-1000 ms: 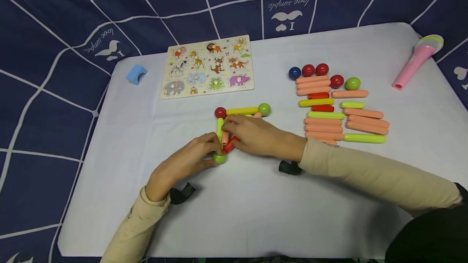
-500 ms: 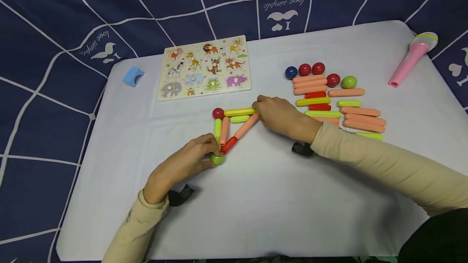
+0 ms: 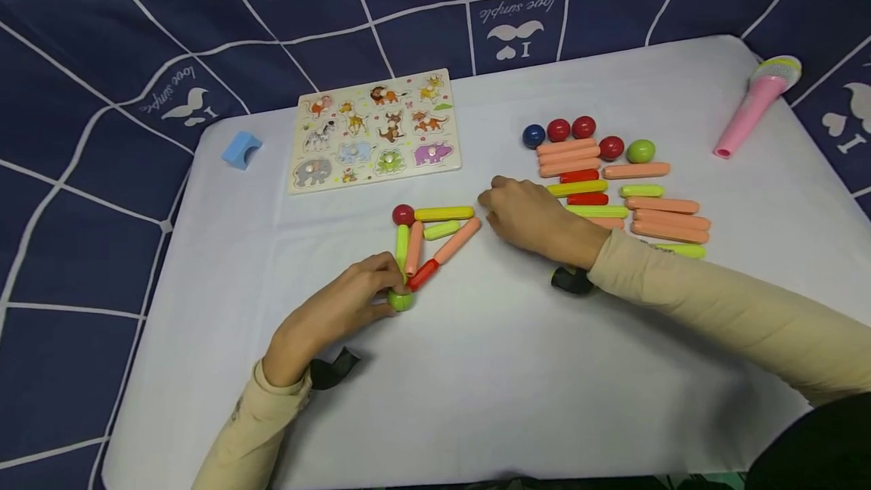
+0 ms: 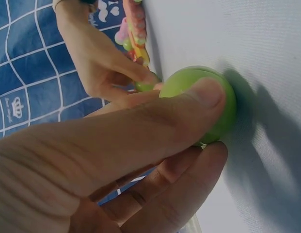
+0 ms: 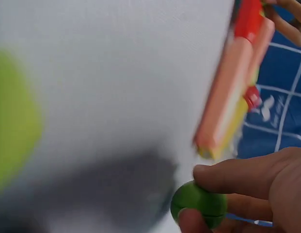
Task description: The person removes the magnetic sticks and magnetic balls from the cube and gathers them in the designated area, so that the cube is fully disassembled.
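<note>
Here the left hand [image 3: 340, 308] pinches a light green ball [image 3: 400, 299]; at two o'clock, the right hand [image 3: 531, 216] pinches a dark green ball [image 5: 198, 204].

Green ball [image 5: 198, 204] now off yellow stick [image 3: 444, 213].

Table [image 3: 476, 399] centre: stick figure [image 3: 435, 237], ball [image 3: 404, 215] at its 10 o'clock corner, ball [image 3: 400, 299] at its 7 o'clock end. Left hand [image 3: 340, 308] at 7 o'clock of figure, touching lower ball. Right hand [image 3: 527, 218] at 3 o'clock of figure, just beside top stick's end, between figure and stick pile [image 3: 626, 195]. Row of balls [image 3: 571, 131] along pile's 12 o'clock edge. Puzzle board [image 3: 374, 131] at 11 o'clock of figure. Block [image 3: 241, 150] at 9 o'clock of board. Toy microphone [image 3: 755, 104] at 2 o'clock of pile, near table corner.
</note>
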`<state>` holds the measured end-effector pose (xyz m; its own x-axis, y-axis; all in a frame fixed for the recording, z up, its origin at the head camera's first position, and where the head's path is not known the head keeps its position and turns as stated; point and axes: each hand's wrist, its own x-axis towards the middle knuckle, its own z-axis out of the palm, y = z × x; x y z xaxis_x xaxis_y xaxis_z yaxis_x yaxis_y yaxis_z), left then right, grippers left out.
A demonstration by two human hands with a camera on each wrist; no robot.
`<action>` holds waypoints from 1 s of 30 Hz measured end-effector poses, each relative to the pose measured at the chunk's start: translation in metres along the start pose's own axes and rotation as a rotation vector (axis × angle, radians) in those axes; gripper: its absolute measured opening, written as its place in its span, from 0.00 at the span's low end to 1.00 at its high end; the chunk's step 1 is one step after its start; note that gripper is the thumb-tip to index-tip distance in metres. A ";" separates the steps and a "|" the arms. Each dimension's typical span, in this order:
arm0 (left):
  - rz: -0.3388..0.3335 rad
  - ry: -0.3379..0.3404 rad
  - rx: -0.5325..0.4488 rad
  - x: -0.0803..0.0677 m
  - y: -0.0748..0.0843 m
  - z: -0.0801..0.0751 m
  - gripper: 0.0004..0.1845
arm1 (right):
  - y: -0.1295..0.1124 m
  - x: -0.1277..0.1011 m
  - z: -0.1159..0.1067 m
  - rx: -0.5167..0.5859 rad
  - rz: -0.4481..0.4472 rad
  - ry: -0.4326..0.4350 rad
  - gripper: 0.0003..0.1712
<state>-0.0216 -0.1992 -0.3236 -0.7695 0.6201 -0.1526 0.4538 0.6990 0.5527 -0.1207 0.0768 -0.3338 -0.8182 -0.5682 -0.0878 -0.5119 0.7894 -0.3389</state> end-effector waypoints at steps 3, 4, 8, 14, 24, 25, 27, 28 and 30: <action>0.000 0.006 0.000 -0.002 0.000 0.000 0.13 | 0.014 -0.010 -0.014 0.010 0.051 0.028 0.21; 0.002 0.007 -0.002 -0.002 0.000 0.000 0.13 | 0.021 -0.015 -0.020 0.019 0.070 0.041 0.21; 0.007 0.011 -0.007 -0.003 -0.001 -0.002 0.12 | 0.057 -0.042 -0.042 0.055 0.128 0.092 0.17; -0.011 0.016 -0.009 -0.006 -0.003 -0.004 0.13 | 0.125 -0.075 -0.065 0.070 0.276 0.181 0.21; -0.022 0.002 -0.040 -0.006 -0.004 0.003 0.13 | 0.194 -0.079 -0.061 0.149 0.427 0.146 0.26; -0.021 -0.002 -0.037 -0.005 -0.003 0.003 0.13 | 0.195 -0.079 -0.061 0.147 0.432 0.138 0.26; -0.018 -0.007 -0.033 -0.004 -0.003 0.003 0.13 | 0.193 -0.080 -0.062 0.134 0.439 0.134 0.28; -0.016 -0.007 -0.031 -0.003 -0.003 0.002 0.13 | 0.191 -0.080 -0.064 0.134 0.439 0.148 0.29; -0.010 -0.006 -0.029 -0.001 -0.002 0.001 0.13 | 0.180 -0.080 -0.068 0.122 0.435 0.200 0.30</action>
<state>-0.0213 -0.2014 -0.3257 -0.7714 0.6152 -0.1627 0.4328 0.6946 0.5747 -0.1653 0.2804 -0.3241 -0.9897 -0.1265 -0.0677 -0.0869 0.9039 -0.4187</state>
